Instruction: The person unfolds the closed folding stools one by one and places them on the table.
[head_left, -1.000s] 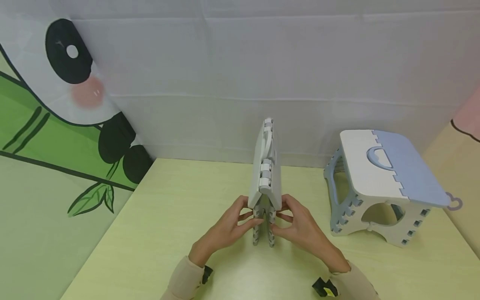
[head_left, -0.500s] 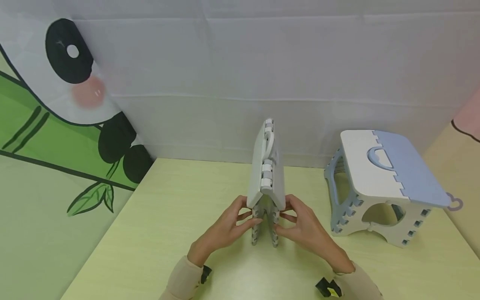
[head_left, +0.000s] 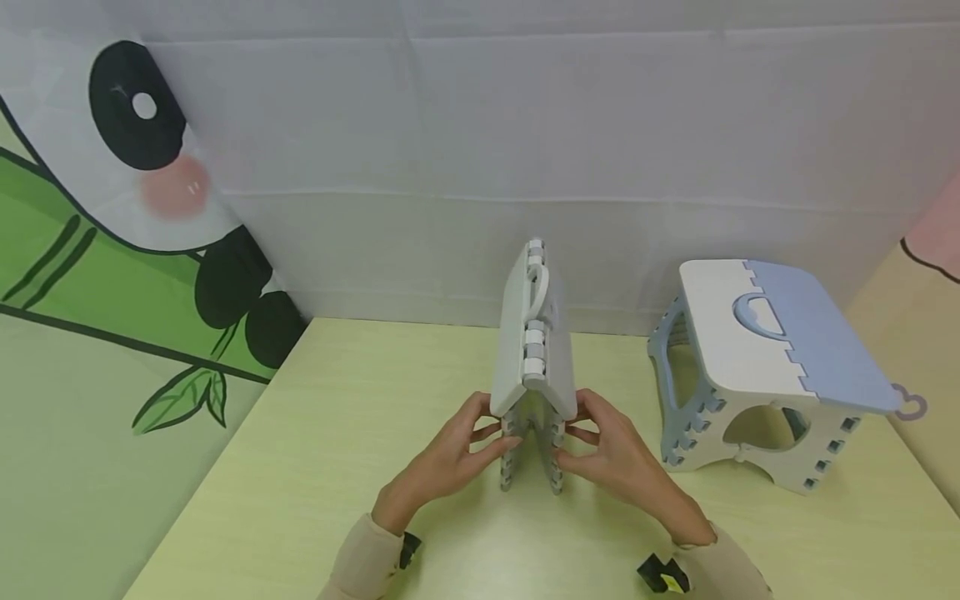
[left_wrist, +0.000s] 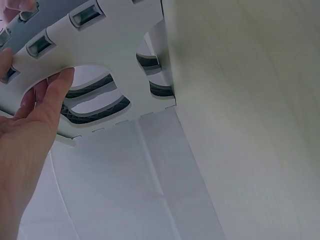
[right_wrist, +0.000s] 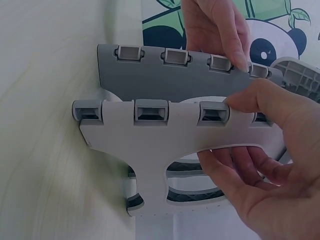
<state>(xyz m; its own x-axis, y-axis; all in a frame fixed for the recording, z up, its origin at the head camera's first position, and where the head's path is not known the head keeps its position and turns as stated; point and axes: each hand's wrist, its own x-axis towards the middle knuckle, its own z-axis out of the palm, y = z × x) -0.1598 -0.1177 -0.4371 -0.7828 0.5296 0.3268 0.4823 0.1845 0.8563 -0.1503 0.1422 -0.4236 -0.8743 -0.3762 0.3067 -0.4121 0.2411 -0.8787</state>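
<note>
A white and grey folding stool [head_left: 512, 333] stands partly unfolded on the table, its top bent into a narrow peak and its two side legs spread in a slim V. My left hand [head_left: 444, 457] grips the left leg panel, thumb on the near edge. My right hand [head_left: 611, 450] grips the right leg panel the same way. In the left wrist view, fingers [left_wrist: 52, 95] reach into the panel's oval cutout. The right wrist view has the thumb [right_wrist: 260, 95] on the hinged edge of the white leg panel [right_wrist: 150, 130], other fingers curled through its opening.
An unfolded white and blue folding stool [head_left: 757, 342] stands at the right of the table [head_left: 360, 375], with a purple heart-shaped loop [head_left: 911, 402] at its right edge. Behind the table hangs a pale cloth [head_left: 465, 150]; a panda print [head_left: 180, 192] is at left.
The held stool's leg panels and top halves have spread wider apart. My right hand has moved a little to the right, my left hand slightly left.
</note>
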